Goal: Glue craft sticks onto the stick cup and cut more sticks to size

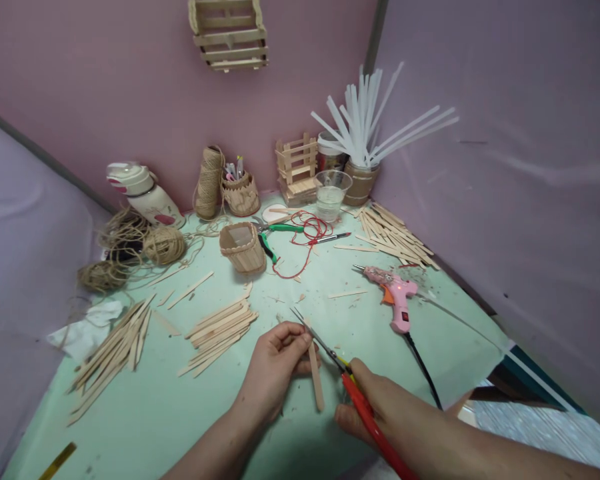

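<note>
Near the table's front, my left hand (285,357) pinches a flat wooden stick (315,377) near its far end. The stick's rounded end points toward me. My right hand (375,403) is wrapped round the red handles of the scissors (363,400). Their metal blades reach away to the left and cross the stick's upper end, close to my left fingertips. Left of my left hand lies a pile of short wooden sticks (223,333). Beyond the hands stands a small container made of sticks (243,248).
A pink glue gun (397,297) with a black cord lies at the right. Behind are green-handled pliers (283,228), red cord (315,230), a clear cup (330,197) and more sticks (395,233). At the left are twine balls (164,245), a bottle (153,200) and long sticks (113,357).
</note>
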